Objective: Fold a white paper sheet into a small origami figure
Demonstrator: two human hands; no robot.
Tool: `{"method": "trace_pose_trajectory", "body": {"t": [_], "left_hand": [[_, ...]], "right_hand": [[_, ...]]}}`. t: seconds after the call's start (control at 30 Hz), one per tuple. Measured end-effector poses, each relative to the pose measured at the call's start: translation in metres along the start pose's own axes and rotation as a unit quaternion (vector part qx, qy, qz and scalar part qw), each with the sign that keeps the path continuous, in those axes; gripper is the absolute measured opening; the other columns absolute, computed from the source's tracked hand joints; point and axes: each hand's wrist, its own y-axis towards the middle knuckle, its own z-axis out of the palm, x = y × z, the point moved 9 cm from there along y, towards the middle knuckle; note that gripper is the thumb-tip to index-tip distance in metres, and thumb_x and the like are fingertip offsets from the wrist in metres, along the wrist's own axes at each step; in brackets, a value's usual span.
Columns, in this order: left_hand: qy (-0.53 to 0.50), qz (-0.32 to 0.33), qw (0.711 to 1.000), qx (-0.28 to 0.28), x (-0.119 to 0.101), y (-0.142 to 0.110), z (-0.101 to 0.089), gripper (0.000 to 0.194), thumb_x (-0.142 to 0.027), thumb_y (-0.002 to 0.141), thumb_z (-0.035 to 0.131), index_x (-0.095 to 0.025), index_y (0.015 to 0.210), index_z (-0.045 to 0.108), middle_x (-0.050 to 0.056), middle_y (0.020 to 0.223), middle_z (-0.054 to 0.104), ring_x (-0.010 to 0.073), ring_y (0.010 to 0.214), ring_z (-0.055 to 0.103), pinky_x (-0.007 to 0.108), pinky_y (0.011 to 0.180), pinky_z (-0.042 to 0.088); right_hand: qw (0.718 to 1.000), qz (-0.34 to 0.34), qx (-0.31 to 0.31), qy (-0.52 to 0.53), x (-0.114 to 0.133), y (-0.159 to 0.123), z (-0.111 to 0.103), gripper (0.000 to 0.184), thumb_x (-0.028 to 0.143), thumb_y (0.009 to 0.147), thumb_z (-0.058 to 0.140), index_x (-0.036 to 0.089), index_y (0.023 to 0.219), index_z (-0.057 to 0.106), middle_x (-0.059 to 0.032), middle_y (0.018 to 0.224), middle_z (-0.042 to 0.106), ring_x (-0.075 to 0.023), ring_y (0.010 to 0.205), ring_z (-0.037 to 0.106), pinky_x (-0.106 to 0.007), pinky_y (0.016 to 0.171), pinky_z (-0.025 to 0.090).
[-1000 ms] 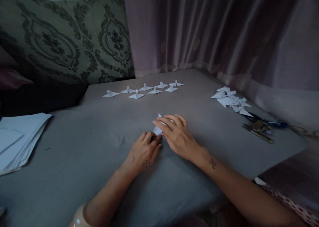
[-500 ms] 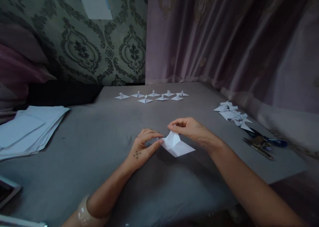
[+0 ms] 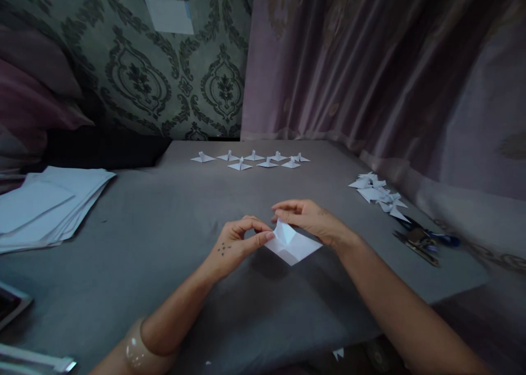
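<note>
A folded white paper piece point(image 3: 296, 247), with pointed corners and a raised flap in its middle, is held just above the grey table. My left hand point(image 3: 235, 245) pinches its left corner between thumb and fingers. At the top of the raised flap, my right hand point(image 3: 314, 219) has its thumb against the near side, while its curled fingers pass behind and are partly hidden. Further back on the table stand several finished-looking folded paper pieces, one of them a folded paper point(image 3: 240, 165) with spread points and an upright centre.
A stack of white paper sheets point(image 3: 88, 199) lies at left. At right are a heap of folded papers point(image 3: 372, 191) and some dark-handled tools point(image 3: 446, 239). A dark-screened device point(image 3: 12, 307) sits at the left edge. A curtain point(image 3: 283, 90) hangs behind the table.
The right hand's grip on the flap has loosened and its fingers have slid behind it. The flap leans further left, and the paper has tipped slightly toward me.
</note>
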Motion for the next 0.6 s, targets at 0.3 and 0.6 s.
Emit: {"method": "trace_pose_trajectory", "body": {"t": [0.3,0.6], "left_hand": [[0.055,0.016,0.993,-0.101,0.001,-0.001,-0.019,0.010,-0.030,0.077,0.070,-0.020,0.075,0.069,0.000,0.074,0.063,0.0140,0.075,0.055,0.027,0.074,0.042],[0.173,0.176,0.965,-0.092,-0.032,-0.009,-0.012,0.004,-0.022,0.083,0.063,-0.022,0.085,0.067,0.003,0.084,0.066,0.0177,0.084,0.057,0.034,0.082,0.042]], "right_hand": [[0.862,-0.311,-0.183,-0.357,0.069,-0.065,0.026,0.011,0.021,0.087,0.060,0.023,0.090,0.070,-0.0017,0.086,0.067,-0.0174,0.083,0.057,-0.034,0.078,0.041],[0.855,-0.323,-0.210,-0.348,0.065,-0.066,0.033,0.014,0.018,0.088,0.056,0.021,0.088,0.070,-0.0028,0.086,0.066,-0.0172,0.083,0.056,-0.033,0.078,0.042]]}}
